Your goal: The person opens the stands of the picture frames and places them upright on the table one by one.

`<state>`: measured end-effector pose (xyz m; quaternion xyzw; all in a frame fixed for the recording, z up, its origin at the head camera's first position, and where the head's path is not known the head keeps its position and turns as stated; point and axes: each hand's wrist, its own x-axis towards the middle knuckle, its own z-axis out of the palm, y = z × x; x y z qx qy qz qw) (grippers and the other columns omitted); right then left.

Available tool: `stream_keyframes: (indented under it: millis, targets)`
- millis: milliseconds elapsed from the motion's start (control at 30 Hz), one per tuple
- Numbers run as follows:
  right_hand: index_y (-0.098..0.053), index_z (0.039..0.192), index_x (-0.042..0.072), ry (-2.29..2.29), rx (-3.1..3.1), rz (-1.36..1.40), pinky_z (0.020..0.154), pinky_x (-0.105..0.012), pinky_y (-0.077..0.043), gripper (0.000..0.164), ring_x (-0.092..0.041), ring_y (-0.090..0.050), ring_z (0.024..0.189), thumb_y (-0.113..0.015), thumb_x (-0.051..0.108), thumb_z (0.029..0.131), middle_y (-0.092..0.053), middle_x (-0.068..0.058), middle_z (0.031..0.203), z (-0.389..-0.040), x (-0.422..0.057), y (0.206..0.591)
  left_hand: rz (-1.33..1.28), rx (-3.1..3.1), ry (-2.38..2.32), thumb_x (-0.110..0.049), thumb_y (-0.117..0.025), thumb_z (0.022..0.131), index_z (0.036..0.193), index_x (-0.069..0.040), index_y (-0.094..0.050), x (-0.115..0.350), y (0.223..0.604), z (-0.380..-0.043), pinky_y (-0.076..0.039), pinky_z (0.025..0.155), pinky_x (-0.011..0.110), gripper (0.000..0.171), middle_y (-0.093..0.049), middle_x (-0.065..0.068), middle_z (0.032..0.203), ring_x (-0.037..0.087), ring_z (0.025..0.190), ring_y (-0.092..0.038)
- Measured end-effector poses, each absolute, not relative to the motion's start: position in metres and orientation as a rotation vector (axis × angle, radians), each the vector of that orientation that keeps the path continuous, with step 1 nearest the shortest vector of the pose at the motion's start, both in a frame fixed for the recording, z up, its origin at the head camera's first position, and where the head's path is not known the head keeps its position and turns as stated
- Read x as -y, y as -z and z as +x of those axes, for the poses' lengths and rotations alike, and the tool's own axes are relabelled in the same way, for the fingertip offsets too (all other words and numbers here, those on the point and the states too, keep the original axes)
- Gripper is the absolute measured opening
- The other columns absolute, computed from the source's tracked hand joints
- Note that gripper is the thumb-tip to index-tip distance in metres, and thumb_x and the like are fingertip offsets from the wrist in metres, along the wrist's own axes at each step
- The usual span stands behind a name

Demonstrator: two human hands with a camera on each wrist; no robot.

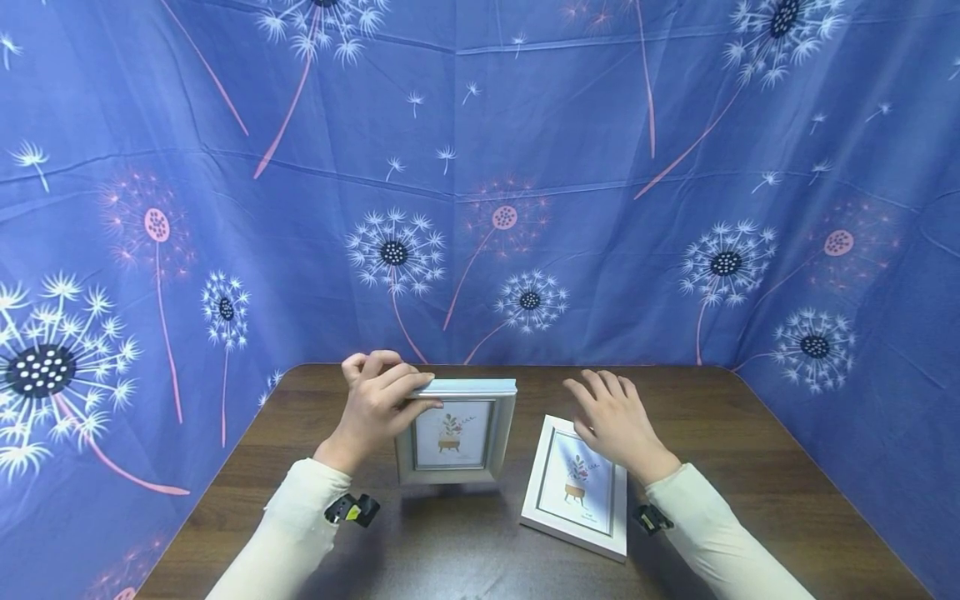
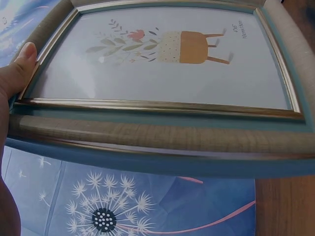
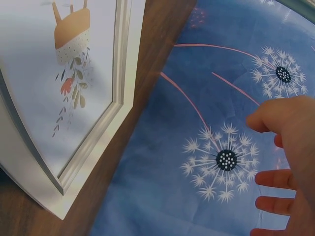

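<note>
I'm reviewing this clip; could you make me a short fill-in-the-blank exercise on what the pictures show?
1. The beige frame is held by the person's ____ hand.
2. The right hand holds ____.
3. In the head view, the white frame is to the ____ of the beige one.
4. The background colour of the cloth behind the table is ____.

Missing words: left; nothing; right; blue.

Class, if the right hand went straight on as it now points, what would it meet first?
Going by the head view, the right hand would probably meet the blue dandelion cloth behind the wooden table; depth is unclear, so a downward slant could meet the table first.
</note>
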<state>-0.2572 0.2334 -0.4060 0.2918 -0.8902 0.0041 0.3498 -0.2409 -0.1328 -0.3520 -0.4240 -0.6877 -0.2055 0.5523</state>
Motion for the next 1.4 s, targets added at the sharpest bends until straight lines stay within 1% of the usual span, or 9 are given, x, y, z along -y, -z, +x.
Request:
stream_keyframes:
  millis: [333, 500, 733, 833, 967, 1200, 1400]
  targets:
    - [-0.061, 0.124, 0.008, -0.095, 2.288, 0.767, 0.089, -0.059, -0.041, 0.047, -0.040, -0.053, 0.108, -0.069, 0.024, 0.081, -0.059, -0.021, 0.120, -0.254, -0.230, 0.407, -0.979, 1.655, 0.492, -0.045, -0.067, 0.090, 0.091, -0.009, -0.073, 0.132, 0.352, -0.241, -0.021, 0.080, 0.057, 0.036, -0.067, -0.001, 0.078, 0.028, 0.085, -0.053]
    - [-0.061, 0.124, 0.008, -0.182, 2.305, 0.770, 0.089, -0.059, -0.041, 0.046, -0.041, -0.054, 0.109, -0.069, 0.027, 0.083, -0.058, -0.020, 0.121, -0.250, -0.226, 0.409, -0.960, 1.685, 0.507, -0.045, -0.066, 0.090, 0.092, -0.009, -0.074, 0.131, 0.353, -0.240, -0.021, 0.081, 0.058, 0.037, -0.069, 0.000, 0.080, 0.028, 0.086, -0.053]
    - [-0.060, 0.124, 0.007, -0.306, 2.324, 0.795, 0.089, -0.060, -0.042, 0.045, -0.041, -0.054, 0.112, -0.070, 0.028, 0.085, -0.058, -0.020, 0.123, -0.241, -0.217, 0.412, -0.947, 1.746, 0.517, -0.042, -0.070, 0.085, 0.094, -0.009, -0.074, 0.131, 0.355, -0.241, -0.020, 0.084, 0.059, 0.034, -0.069, 0.001, 0.083, 0.029, 0.090, -0.052]
    - [-0.060, 0.124, 0.008, -0.325, 2.324, 0.803, 0.090, -0.059, -0.042, 0.044, -0.040, -0.054, 0.113, -0.069, 0.029, 0.086, -0.058, -0.018, 0.124, -0.238, -0.213, 0.412, -0.940, 1.764, 0.531, -0.045, -0.068, 0.087, 0.094, -0.009, -0.074, 0.131, 0.357, -0.243, -0.019, 0.085, 0.060, 0.037, -0.069, 0.001, 0.083, 0.030, 0.091, -0.052]
    - [-0.061, 0.123, 0.009, -0.340, 2.312, 0.818, 0.090, -0.059, -0.042, 0.043, -0.039, -0.054, 0.114, -0.068, 0.030, 0.086, -0.058, -0.017, 0.124, -0.235, -0.207, 0.413, -0.936, 1.774, 0.558, -0.051, -0.062, 0.092, 0.094, -0.010, -0.073, 0.131, 0.358, -0.244, -0.019, 0.085, 0.060, 0.042, -0.069, -0.001, 0.083, 0.029, 0.091, -0.052]
    - [-0.062, 0.121, 0.009, -0.336, 2.276, 0.859, 0.089, -0.057, -0.043, 0.042, -0.038, -0.055, 0.112, -0.066, 0.032, 0.086, -0.059, -0.015, 0.123, -0.230, -0.196, 0.418, -0.937, 1.777, 0.564, -0.052, -0.061, 0.092, 0.094, -0.011, -0.073, 0.131, 0.358, -0.245, -0.020, 0.085, 0.060, 0.043, -0.068, -0.001, 0.083, 0.027, 0.091, -0.051]
    - [-0.061, 0.123, 0.010, -0.333, 2.310, 0.876, 0.091, -0.057, -0.042, 0.042, -0.038, -0.055, 0.113, -0.065, 0.033, 0.088, -0.058, -0.015, 0.124, -0.224, -0.188, 0.420, -0.934, 1.777, 0.578, -0.052, -0.061, 0.092, 0.092, -0.009, -0.073, 0.129, 0.358, -0.248, -0.018, 0.085, 0.060, 0.044, -0.068, 0.001, 0.082, 0.029, 0.090, -0.051]
